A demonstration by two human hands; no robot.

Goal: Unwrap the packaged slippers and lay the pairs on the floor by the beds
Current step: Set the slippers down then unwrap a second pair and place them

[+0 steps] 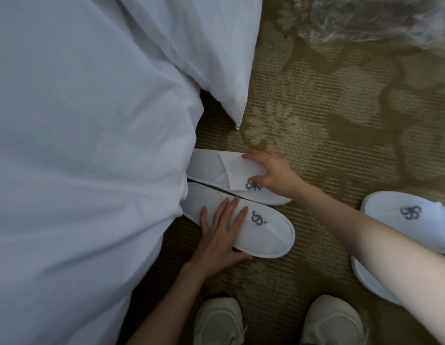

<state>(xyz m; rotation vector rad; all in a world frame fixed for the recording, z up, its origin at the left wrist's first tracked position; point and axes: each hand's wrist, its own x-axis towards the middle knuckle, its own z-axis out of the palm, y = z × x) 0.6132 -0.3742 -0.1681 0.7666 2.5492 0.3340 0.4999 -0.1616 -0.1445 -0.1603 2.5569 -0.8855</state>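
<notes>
A: Slippers [271,235] unwrapped yet?
B: Yep. Against the bed [92,120], near slipper [209,197] is pressed flat by the left hand [223,235], far slipper [211,163] gripped by the right hand [268,173]. Second pair [400,220] looks unplaced.

We're looking down into what reads as a hotel bedroom. From nine round to twelve o'clock, plain white bed linen [79,120] spills down to the floor. Under us lies a brown carpet [316,108] woven with a pale leaf pattern. At centre and at three o'clock lie thin white slippers [263,230], each stamped with the same grey monogram. At one o'clock lies crumpled clear wrapping [378,18].
</notes>
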